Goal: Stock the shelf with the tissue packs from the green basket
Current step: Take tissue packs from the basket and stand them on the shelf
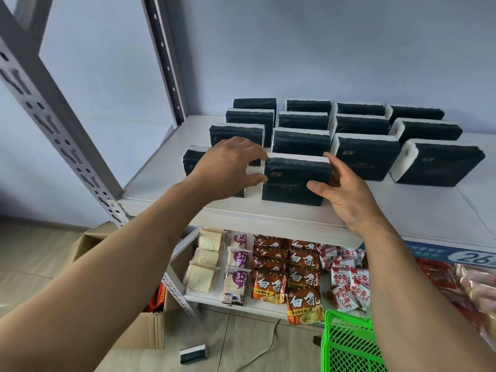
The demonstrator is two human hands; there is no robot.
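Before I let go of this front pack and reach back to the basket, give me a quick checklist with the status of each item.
1. Held tissue pack stands upright on the shelf: ok.
2. Left hand and right hand grip its two sides: ok.
3. Lined up with the column behind it: ok, roughly.
4. Clear of the shelf's front edge: ok, but close.
5. Green basket within reach at lower right: ok; its contents cannot tell.
6. Floor clear: not ok, a fallen pack lies there.
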